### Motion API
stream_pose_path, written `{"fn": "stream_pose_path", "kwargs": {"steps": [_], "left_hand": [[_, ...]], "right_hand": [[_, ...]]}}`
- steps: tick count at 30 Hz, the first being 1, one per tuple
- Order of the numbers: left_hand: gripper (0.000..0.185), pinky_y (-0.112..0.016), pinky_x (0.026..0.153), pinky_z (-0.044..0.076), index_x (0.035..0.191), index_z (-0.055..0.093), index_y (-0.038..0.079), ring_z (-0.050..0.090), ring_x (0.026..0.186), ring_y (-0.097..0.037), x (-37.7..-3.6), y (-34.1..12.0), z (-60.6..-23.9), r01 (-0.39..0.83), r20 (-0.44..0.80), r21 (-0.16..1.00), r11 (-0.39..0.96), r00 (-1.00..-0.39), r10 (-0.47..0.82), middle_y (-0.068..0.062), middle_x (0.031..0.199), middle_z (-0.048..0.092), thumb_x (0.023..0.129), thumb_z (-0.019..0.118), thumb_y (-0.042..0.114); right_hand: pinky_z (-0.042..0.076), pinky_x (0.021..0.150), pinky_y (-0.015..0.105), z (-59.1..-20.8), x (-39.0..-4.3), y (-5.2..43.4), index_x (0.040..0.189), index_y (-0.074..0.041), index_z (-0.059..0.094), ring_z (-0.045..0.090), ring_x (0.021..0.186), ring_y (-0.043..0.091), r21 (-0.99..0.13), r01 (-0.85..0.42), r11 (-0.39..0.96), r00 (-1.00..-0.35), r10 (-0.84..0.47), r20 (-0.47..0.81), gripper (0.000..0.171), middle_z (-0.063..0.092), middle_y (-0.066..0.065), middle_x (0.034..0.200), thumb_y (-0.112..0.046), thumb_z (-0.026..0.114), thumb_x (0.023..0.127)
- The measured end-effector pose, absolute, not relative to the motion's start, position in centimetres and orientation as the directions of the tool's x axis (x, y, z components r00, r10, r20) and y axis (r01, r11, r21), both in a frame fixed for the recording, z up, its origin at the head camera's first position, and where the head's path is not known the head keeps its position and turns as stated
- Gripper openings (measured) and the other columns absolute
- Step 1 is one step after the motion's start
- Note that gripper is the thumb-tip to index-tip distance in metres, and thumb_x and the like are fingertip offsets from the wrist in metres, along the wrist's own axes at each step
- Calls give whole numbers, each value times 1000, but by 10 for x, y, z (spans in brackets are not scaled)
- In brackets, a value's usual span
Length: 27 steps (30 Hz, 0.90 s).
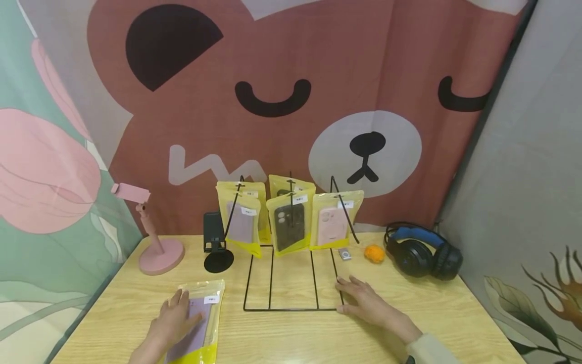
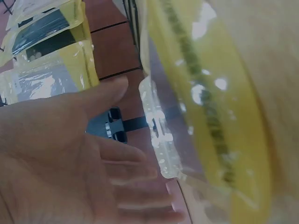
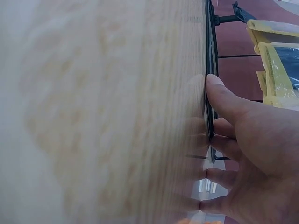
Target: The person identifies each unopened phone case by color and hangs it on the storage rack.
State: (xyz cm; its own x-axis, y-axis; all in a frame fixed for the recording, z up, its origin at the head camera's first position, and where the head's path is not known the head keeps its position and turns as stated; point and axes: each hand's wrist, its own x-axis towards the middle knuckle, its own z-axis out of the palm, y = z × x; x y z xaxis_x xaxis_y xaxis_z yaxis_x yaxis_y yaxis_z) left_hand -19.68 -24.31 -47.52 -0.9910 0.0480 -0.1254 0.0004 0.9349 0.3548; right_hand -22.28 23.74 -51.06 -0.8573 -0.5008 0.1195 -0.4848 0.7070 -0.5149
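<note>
My left hand is over a clear bag with yellow edges, which lies on the table at the front left and has a purple phone case inside. The left wrist view has its fingers straight and apart, beside the upturned-looking bag. At the front right corner of a black wire rack, my right hand rests with spread fingers, thumb and fingertips right at the wire. Several similar bags hang on the rack, with purple, black and pink phone cases in front.
A pink stand and a black phone stand are at the back left. Right of the rack are a small silver gadget, an orange lump and black-and-blue headphones. A bear-print curtain hangs behind the table.
</note>
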Motion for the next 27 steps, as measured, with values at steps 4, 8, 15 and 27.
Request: {"fn": "stream_pose_path", "kwargs": {"steps": [4,8,15,27], "left_hand": [[104,-73,84,39,141,28,-17,37,119,-63,-197,-246,-483,28,-165,359,933,-982,93,-41,144,23,80,69,57],[111,-73,82,39,141,30,-15,37,119,-63,-196,-248,-487,36,-191,329,944,-976,104,-39,145,22,73,71,63],[114,-76,83,36,140,34,-14,35,120,-63,-192,-250,-484,-4,-200,306,952,-978,60,-40,145,21,68,73,66],[104,-62,78,46,132,41,-17,52,93,-44,-190,-260,-480,-105,-183,248,963,-981,-60,-33,105,51,66,82,52]], "right_hand": [[16,98,77,-510,-222,237,136,0,53,26,134,55,-524,-479,704,-859,-499,116,64,42,24,145,-41,65,89],[15,98,78,-510,-222,236,136,0,52,25,134,55,-528,-477,702,-859,-500,112,63,41,24,145,-41,65,89],[16,98,77,-509,-222,236,136,1,52,25,135,55,-521,-479,707,-859,-500,111,64,40,24,146,-41,64,90],[15,98,77,-511,-222,237,136,1,52,25,135,55,-515,-482,709,-859,-498,119,64,41,24,146,-41,64,90]]}}
